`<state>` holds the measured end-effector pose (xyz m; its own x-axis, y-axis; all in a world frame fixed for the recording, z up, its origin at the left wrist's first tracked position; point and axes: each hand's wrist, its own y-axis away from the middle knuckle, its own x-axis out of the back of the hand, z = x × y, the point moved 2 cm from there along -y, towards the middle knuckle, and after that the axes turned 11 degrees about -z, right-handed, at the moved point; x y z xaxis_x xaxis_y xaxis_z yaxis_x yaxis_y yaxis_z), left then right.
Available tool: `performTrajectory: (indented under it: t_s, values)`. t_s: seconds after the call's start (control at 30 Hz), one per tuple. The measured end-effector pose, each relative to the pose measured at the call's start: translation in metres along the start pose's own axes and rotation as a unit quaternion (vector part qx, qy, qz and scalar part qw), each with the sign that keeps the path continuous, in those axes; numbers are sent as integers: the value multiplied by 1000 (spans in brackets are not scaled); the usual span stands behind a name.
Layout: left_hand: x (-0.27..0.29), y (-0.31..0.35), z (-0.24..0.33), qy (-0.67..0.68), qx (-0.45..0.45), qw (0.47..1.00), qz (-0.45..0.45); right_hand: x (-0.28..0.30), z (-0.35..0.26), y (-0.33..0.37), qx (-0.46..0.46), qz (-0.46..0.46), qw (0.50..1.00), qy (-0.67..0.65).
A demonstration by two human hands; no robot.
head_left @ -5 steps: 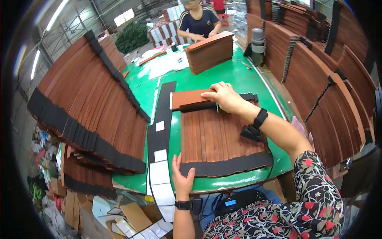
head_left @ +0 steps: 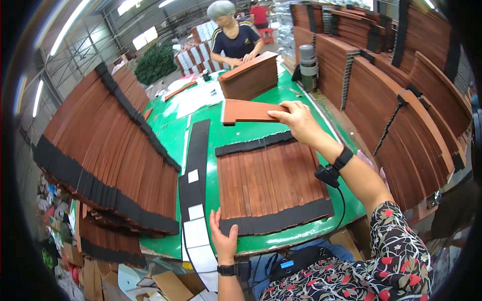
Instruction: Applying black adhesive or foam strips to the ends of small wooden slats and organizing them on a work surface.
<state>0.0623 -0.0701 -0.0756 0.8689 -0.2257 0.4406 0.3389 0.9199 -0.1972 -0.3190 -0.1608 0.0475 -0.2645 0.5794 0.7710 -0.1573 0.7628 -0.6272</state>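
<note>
My right hand grips one end of a reddish-brown wood-look board, thumb in front and fingers over its top edge. The board is raised beyond the far edge of a row of brown slats packed side by side on the table. Black bands cover the row's near and far ends. My left hand stands open at the row's near left corner, fingers stretched up along its side and thumb apart. Whether it presses on the slats, I cannot tell. A black strip with white labels lies just left.
The green table carries tall stacked brown slats at left. More brown panels stand along the right. A co-worker handles a brown block of boards across the table. A bottle stands at the far right edge.
My right hand has lifted the board up off the far end of the slat row, baring the black band there. My left hand stays by the near left corner.
</note>
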Motion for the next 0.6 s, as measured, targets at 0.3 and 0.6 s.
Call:
performTrajectory:
  t_s: [0.3, 0.6]
  values:
    - [4, 7, -6, 14, -4, 1000, 23, -41, 32, 52, -96, -220, 968, -76]
    - [9, 30, 23, 24, 43, 996, 78, 76, -90, 96, 24, -80, 993, -83]
